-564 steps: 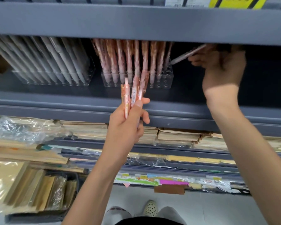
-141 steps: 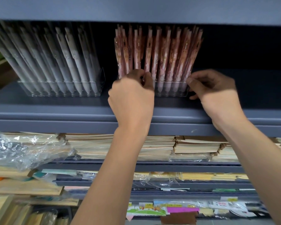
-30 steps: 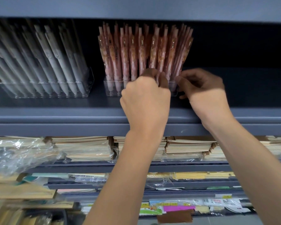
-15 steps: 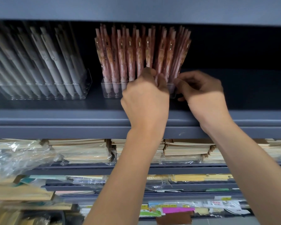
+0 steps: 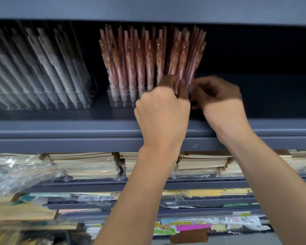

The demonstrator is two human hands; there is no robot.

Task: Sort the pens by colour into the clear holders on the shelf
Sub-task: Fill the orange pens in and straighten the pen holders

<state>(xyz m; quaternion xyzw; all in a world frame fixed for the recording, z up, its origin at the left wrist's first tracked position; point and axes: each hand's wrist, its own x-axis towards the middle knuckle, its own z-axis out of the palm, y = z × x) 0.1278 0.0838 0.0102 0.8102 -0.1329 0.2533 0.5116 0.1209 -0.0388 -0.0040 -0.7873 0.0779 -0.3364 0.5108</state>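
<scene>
The left hand [image 5: 162, 110] pinches pink patterned pens [image 5: 148, 57] in the right clear plastic holder [image 5: 117, 101]; what the right hand [image 5: 219, 99] grips is unclear. A nudge could topple crowded neighbours.

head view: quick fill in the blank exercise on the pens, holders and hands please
The pale grey pens lean in the clear plastic holder on the ____ of the dark grey shelf.
The pink patterned pens stand nearly ____ in their own clear holder.
The left hand and right hand both reach the holder of ____ pens.
Missing words: left; upright; pink
</scene>
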